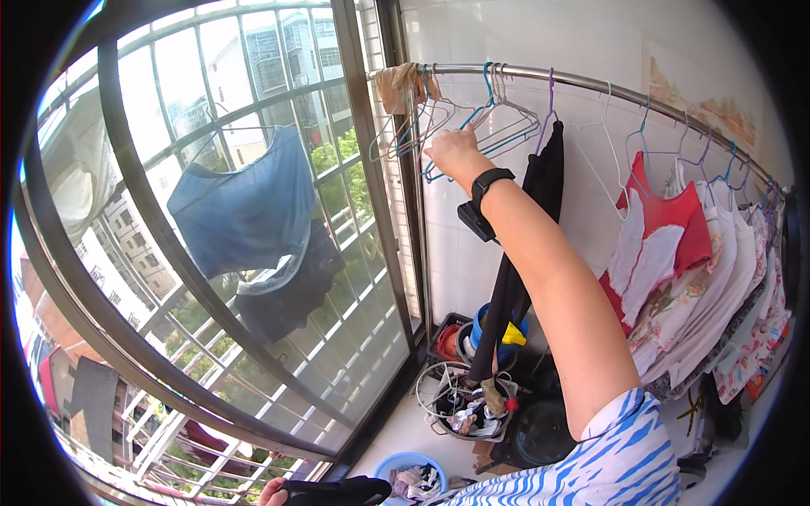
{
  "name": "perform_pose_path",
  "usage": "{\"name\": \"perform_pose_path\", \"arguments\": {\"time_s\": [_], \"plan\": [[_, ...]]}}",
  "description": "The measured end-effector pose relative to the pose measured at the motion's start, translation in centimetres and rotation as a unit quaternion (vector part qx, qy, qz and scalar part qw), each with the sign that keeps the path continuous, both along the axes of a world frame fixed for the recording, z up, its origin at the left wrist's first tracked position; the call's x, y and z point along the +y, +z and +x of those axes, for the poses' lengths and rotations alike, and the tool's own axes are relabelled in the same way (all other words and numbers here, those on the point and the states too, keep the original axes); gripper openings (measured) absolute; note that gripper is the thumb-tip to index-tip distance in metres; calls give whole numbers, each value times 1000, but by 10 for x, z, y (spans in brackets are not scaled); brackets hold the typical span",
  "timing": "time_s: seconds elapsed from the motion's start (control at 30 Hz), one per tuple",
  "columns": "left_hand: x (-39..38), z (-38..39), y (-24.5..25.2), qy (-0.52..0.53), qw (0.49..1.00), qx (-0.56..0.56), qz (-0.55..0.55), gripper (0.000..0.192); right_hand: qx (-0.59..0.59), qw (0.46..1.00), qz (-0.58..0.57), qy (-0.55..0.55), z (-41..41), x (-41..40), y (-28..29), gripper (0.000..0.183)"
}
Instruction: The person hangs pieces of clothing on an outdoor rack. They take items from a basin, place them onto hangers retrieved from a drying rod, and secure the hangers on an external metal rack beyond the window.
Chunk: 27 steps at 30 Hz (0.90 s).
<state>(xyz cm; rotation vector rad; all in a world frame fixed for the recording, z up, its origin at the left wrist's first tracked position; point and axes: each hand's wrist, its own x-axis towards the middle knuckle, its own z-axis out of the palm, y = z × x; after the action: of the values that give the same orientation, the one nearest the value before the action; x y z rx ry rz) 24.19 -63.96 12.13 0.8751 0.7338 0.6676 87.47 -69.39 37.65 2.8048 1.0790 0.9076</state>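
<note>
My right arm is stretched up, with a black band on the wrist. My right hand (452, 150) is at the empty wire hangers (506, 120) below a metal rail (582, 80); its fingers are partly hidden, so its grip is unclear. Close by, black trousers (545, 171) hang from a purple hanger (549, 111). At the bottom edge my left hand (273, 492) holds a black item (338, 491), perhaps folded cloth. A tan cloth (397, 87) lies over the rail's left end.
Several garments, including a red and white top (677, 234), hang at the right. On the floor stand a basket of clothes (471, 414), a light blue basin (411, 458) and stacked buckets (493, 329). Sliding windows (373, 190) with bars outside fill the left; a blue garment (247, 196) hangs beyond.
</note>
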Motion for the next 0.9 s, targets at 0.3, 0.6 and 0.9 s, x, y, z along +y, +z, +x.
{"name": "perform_pose_path", "arguments": {"time_s": [0.3,0.6,0.9], "plan": [[-4,6,6,15,999,21,-20,25,-22,967,-185,-173,-13,-4,16,72],[-4,12,5,37,998,46,-32,25,34,987,-36,-152,5,7,7,36],[0,17,6,-5,999,35,-13,27,92,952,258,-135,30,-17,6,49]]}}
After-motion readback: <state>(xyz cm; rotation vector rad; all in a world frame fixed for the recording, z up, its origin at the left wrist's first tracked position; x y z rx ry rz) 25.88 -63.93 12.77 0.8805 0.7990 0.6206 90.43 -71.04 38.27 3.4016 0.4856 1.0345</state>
